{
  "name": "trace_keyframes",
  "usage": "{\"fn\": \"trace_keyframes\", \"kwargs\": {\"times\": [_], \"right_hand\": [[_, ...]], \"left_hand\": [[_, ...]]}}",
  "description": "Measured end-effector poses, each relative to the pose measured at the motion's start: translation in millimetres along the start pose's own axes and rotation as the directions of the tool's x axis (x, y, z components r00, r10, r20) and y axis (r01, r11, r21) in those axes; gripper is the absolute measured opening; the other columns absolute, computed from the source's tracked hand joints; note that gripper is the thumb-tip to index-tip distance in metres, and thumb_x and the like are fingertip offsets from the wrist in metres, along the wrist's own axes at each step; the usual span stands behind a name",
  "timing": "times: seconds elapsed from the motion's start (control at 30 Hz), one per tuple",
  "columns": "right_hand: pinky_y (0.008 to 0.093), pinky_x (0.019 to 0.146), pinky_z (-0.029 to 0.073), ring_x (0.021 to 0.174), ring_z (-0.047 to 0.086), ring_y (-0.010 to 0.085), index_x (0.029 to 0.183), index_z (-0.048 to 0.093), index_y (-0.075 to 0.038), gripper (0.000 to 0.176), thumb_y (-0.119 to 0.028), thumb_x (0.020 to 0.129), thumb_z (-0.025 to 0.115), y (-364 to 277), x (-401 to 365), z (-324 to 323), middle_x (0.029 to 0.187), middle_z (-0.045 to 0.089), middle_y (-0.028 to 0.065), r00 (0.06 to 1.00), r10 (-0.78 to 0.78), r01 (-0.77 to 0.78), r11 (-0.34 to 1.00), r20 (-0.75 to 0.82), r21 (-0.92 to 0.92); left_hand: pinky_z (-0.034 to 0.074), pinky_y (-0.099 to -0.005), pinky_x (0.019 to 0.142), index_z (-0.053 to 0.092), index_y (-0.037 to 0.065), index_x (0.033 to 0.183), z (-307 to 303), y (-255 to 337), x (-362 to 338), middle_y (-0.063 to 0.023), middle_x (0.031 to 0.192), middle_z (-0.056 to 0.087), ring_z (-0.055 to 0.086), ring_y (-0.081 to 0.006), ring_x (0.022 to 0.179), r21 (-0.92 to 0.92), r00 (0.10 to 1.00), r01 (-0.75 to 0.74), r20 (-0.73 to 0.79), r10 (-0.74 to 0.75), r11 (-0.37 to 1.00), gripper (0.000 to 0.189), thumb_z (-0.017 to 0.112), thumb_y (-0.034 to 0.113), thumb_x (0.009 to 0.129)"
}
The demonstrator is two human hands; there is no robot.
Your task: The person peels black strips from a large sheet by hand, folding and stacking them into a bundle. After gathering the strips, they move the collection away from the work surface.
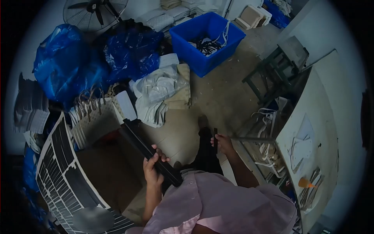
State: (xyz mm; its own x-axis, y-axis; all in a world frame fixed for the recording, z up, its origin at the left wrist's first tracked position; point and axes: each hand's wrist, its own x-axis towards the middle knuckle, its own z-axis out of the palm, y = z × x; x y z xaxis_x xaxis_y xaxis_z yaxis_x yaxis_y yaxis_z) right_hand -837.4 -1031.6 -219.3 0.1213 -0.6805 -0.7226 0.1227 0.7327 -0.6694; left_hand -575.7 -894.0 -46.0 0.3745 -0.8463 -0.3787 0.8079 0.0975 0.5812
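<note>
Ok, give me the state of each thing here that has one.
Long black piece: gripped in left hand.
Short dark strip: held in right hand.
Blue bin: upright, open-topped, partly filled.
Blue bag: bulging; closure unclear.
Fan: blades look still.

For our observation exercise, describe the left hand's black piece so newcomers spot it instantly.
Find the pink shirt, bottom centre. At its upper left, the left hand grips the long black piece. It is longer and wider than the dark strip in the right hand.
</note>
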Motion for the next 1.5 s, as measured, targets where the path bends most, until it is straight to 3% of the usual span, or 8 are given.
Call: {"fn": "trace_keyframes", "kwargs": {"times": [0.17,0.23,0.3,0.43,0.53,0.63,1.27,1.5], "right_hand": [[0.0363,0.07,0.047,0.073,0.056,0.024,0.091,0.055,0.002,0.023,-0.02,0.089,0.047,-121,235,-40,0.08,0.057,0.0105,0.808,0.144,-0.343,0.904,0.572,0.257],[0.0324,0.067,0.043,0.069,0.05,0.0199,0.09,0.054,-0.002,0.02,-0.02,0.089,0.046,-242,311,-7,0.079,0.054,0.0073,0.41,-0.379,0.355,0.904,0.83,0.238],[0.0309,0.072,0.045,0.081,0.054,0.0201,0.102,0.054,-0.002,0.023,-0.018,0.09,0.043,-325,374,76,0.09,0.057,0.0079,0.397,-0.045,-0.298,0.939,0.917,0.175],[0.0346,0.077,0.045,0.09,0.055,0.021,0.109,0.052,-0.001,0.028,-0.018,0.088,0.049,-352,337,207,0.096,0.058,0.0097,0.524,0.005,0.048,0.998,0.852,-0.035],[0.0361,0.075,0.049,0.092,0.058,0.0229,0.116,0.049,0.001,0.034,-0.019,0.088,0.053,-305,263,252,0.103,0.058,0.0111,0.336,-0.105,0.66,0.735,0.936,-0.155],[0.0262,0.065,0.048,0.073,0.059,0.0143,0.104,0.056,0.002,0.028,-0.022,0.093,0.046,-223,106,306,0.087,0.061,0.0079,0.233,0.42,0.198,0.863,0.877,-0.465],[0.0375,0.057,0.045,0.071,0.059,0.0354,0.096,0.061,0.0,0.017,-0.01,0.083,0.06,-23,-178,622,0.079,0.06,0.0187,-0.552,-0.015,0.772,0.368,0.834,0.518],[0.0236,0.053,0.04,0.061,0.049,0.0057,0.088,0.063,0.004,0.016,-0.011,0.083,0.061,13,-198,764,0.069,0.06,0.006,-0.442,0.196,0.751,0.614,0.876,0.242]], "left_hand": [[0.05,-0.0343,0.07,0.045,0.003,0.112,63,-24,94,-0.0078,0.086,0.053,0.056,-0.0186,0.075,-0.1,0.989,-0.031,-0.15,0.016,0.995,0.032,0.056,0.004,0.082],[0.052,-0.034,0.069,0.045,0.002,0.114,95,-20,105,-0.009,0.087,0.058,0.06,-0.0197,0.074,-0.114,0.991,-0.048,-0.128,0.033,0.992,0.034,0.058,0.006,0.082],[0.053,-0.0327,0.068,0.045,0.002,0.116,112,-20,112,-0.0091,0.088,0.059,0.062,-0.0198,0.075,-0.132,0.99,-0.095,-0.117,0.08,0.987,0.035,0.058,0.008,0.084],[0.053,-0.0324,0.074,0.045,0.0,0.118,124,-18,138,-0.0108,0.094,0.06,0.063,-0.0203,0.08,-0.215,0.985,-0.159,-0.093,0.142,0.963,0.037,0.058,0.012,0.086],[0.054,-0.0297,0.072,0.045,-0.003,0.116,139,3,143,-0.0128,0.095,0.061,0.063,-0.0188,0.079,-0.107,0.934,-0.252,-0.286,0.213,0.962,0.036,0.059,0.011,0.086],[0.053,-0.03,0.074,0.049,-0.004,0.111,113,28,145,-0.0147,0.101,0.061,0.063,-0.0188,0.084,-0.058,0.788,-0.495,-0.451,0.42,0.867,0.033,0.061,0.012,0.084],[0.046,-0.0243,0.06,0.059,0.0,0.083,-109,322,-2,-0.0042,0.076,0.06,0.056,-0.0103,0.065,0.581,0.001,-0.604,-0.684,0.73,0.546,0.019,0.07,0.013,0.076],[0.049,-0.0249,0.061,0.058,-0.002,0.093,-178,434,-1,-0.0068,0.078,0.062,0.059,-0.013,0.065,0.566,-0.068,-0.665,-0.696,0.715,0.487,0.025,0.068,0.016,0.078]]}}
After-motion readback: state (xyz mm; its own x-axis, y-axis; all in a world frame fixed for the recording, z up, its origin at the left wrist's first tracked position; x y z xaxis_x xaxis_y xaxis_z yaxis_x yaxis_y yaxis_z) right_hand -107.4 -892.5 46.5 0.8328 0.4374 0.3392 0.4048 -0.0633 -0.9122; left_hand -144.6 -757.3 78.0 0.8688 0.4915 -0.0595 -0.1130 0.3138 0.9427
